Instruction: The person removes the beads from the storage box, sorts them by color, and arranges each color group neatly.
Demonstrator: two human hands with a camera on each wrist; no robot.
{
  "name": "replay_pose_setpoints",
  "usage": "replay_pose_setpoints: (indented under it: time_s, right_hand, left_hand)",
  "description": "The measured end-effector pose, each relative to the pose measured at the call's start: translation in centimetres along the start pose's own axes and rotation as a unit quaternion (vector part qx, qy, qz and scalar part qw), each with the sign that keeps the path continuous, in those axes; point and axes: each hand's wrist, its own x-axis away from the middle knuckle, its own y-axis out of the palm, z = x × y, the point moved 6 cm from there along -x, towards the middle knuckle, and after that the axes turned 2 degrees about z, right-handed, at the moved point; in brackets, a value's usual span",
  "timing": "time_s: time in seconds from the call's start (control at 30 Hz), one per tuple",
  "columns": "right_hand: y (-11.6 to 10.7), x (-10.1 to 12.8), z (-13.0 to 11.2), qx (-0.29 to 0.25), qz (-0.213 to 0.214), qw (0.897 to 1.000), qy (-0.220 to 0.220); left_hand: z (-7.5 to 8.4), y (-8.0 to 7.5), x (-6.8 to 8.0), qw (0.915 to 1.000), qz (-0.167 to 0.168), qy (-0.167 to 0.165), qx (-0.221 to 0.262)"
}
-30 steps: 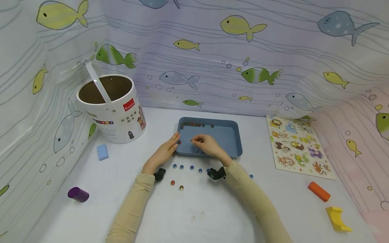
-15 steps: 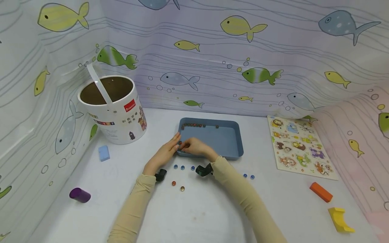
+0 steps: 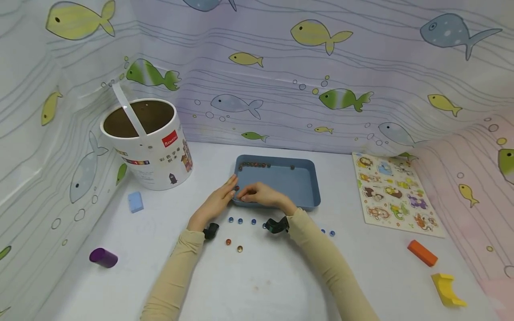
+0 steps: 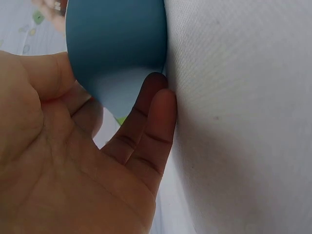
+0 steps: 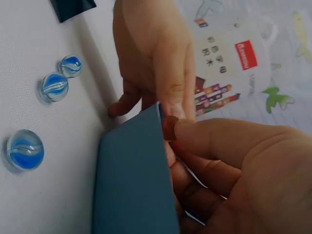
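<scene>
A blue tray (image 3: 299,183) lies mid-table, with a row of small marbles (image 3: 254,164) along its back left wall and a single one (image 3: 292,167) further right. My left hand (image 3: 228,191) rests with straight fingers against the tray's front left corner; the left wrist view shows its fingers (image 4: 151,117) against the tray wall (image 4: 117,48). My right hand (image 3: 243,192) reaches into that same corner and pinches a red marble (image 5: 169,128) at the tray's edge (image 5: 136,180). Blue marbles (image 3: 241,220) lie in a row on the table in front of the tray, seen close as blue marbles (image 5: 53,87).
A white bucket (image 3: 146,142) stands back left, a light blue block (image 3: 135,201) and a purple cylinder (image 3: 103,257) lie left. Two amber marbles (image 3: 234,245) sit between my arms. An animal puzzle board (image 3: 395,194), an orange block (image 3: 421,253) and a yellow block (image 3: 446,289) lie right.
My right hand has moved left from the tray's middle to its front left corner, beside my left hand. The lone marble at the tray's back has rolled right. My left hand stayed.
</scene>
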Motion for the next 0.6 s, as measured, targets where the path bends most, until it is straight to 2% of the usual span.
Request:
replay_pose_setpoints:
  time_s: [0.33, 0.5, 0.6]
  right_hand:
    - [-0.9, 3.9, -1.3, -0.064, 0.040, 0.997, -0.031]
    - [0.0, 6.5, -1.6, -0.087, 0.049, 0.994, -0.051]
    - [1.0, 7.9, -1.6, -0.070, 0.060, 0.994, -0.054]
  left_hand:
    - [0.1, 0.0, 0.0, 1.0000, 0.004, 0.005, 0.000]
    - [0.2, 0.0, 0.0, 1.0000, 0.004, 0.004, 0.000]
    - [0.1, 0.1, -0.1, 1.0000, 0.004, 0.007, -0.003]
